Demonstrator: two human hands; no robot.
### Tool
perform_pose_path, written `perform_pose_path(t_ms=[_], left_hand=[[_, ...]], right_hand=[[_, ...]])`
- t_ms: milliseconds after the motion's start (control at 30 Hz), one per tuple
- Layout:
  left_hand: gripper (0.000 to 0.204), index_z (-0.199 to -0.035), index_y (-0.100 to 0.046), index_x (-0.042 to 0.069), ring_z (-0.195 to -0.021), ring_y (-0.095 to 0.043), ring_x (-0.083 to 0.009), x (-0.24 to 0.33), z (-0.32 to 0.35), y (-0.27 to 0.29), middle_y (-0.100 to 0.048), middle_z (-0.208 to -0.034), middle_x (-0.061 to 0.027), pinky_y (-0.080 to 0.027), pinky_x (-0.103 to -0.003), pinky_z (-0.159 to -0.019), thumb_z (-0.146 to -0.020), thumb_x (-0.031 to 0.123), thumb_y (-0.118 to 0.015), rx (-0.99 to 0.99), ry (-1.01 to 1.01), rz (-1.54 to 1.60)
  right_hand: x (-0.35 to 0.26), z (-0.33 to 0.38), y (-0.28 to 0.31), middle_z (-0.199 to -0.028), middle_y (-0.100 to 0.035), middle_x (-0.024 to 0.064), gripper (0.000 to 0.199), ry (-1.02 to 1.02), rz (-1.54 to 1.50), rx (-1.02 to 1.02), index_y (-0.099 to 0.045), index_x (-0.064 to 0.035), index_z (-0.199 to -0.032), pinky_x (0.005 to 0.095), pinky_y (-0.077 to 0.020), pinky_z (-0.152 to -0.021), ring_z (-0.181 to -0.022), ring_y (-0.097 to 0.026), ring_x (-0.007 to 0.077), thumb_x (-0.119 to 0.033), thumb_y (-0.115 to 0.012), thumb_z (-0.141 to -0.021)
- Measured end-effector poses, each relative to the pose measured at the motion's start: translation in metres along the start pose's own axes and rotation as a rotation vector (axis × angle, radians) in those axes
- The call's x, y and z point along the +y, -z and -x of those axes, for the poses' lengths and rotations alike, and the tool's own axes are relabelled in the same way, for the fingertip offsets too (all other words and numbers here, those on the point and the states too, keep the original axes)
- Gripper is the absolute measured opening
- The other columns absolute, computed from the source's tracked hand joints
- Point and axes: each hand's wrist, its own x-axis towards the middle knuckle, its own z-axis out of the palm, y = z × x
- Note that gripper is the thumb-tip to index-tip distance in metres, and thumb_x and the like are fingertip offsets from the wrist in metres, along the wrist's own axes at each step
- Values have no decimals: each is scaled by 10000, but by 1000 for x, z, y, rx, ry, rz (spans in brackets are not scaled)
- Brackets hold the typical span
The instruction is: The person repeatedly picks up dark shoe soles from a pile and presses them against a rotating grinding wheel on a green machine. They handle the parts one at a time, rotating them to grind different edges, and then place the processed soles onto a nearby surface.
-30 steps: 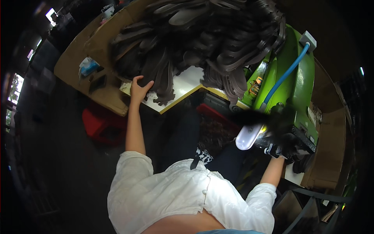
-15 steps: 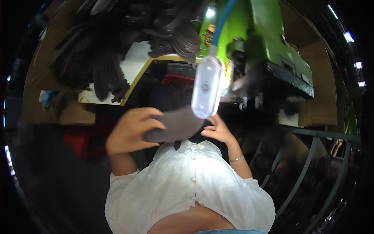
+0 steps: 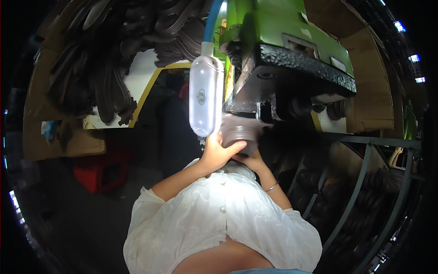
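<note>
Both hands meet just below the green machine [image 3: 287,23]; the left hand [image 3: 216,153] is part-closed, its thumb laid over the near end of a brown piece [image 3: 240,134] shaped like a sole; the right hand [image 3: 251,160] curls at the underside, fingers mostly hidden, so I cannot tell how tightly it closes. The piece is blurred, but its ribbed end seems to face the white shirt [image 3: 223,219], its long axis running away from the body, toward the machine; the step in hand looks like holding it up there, and the next move calls for a steady grip, fingertips clear of the metal. Left of the machine is a pale lamp [image 3: 205,96]; farther left of it, dark soles [image 3: 106,93] heap on the white counter [image 3: 139,71]; right of it stands cardboard [image 3: 372,91].
</note>
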Motion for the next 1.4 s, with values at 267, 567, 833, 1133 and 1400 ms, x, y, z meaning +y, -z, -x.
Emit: perform_pose_path(t_ms=[267,567,833,1133,1400], left_hand=[[360,-1054,-584,-6,-904,-565,-136,48,-52,-14,-613,-986,-78,-455,-274,-804,-786,216,-679,-154,197,-373],[231,-1029,-569,-6,-841,-560,-109,42,-22,9,-608,-905,-31,-457,-263,-756,-811,60,-607,-69,58,-201],[322,-1128,-506,13,-810,-548,-104,20,-13,15,-588,-895,-24,-449,-252,-751,-832,106,-590,-27,103,-149],[330,-1134,-474,-28,-929,-533,-100,43,-2,41,-572,-1031,-55,-420,-255,-840,-824,17,-577,106,-51,63],[281,-1085,-511,-12,-895,-524,-88,46,14,116,-570,-986,-41,-407,-235,-820,-824,88,-544,213,54,53]], right_hand=[[-9,-12,-39,-1131,-536,96,482,31,-276,-46,-468,-3,-1182,308,-420,-873,-1036,-511,182,-136,-684,-772],[-29,13,9,-822,-627,73,381,-48,137,-153,-604,35,-929,280,-460,-732,-810,-579,151,-167,-766,-650],[-56,27,117,-761,-574,18,279,272,-293,363,-529,4,-872,220,-446,-633,-664,-536,89,-82,-696,-666],[-97,-23,49,-856,-604,90,224,581,-735,622,-574,14,-942,293,-477,-716,-777,-593,178,-172,-522,-831],[-83,-46,-32,-1029,-586,88,287,629,-733,514,-537,29,-1070,291,-446,-824,-926,-569,169,-81,-442,-822]])
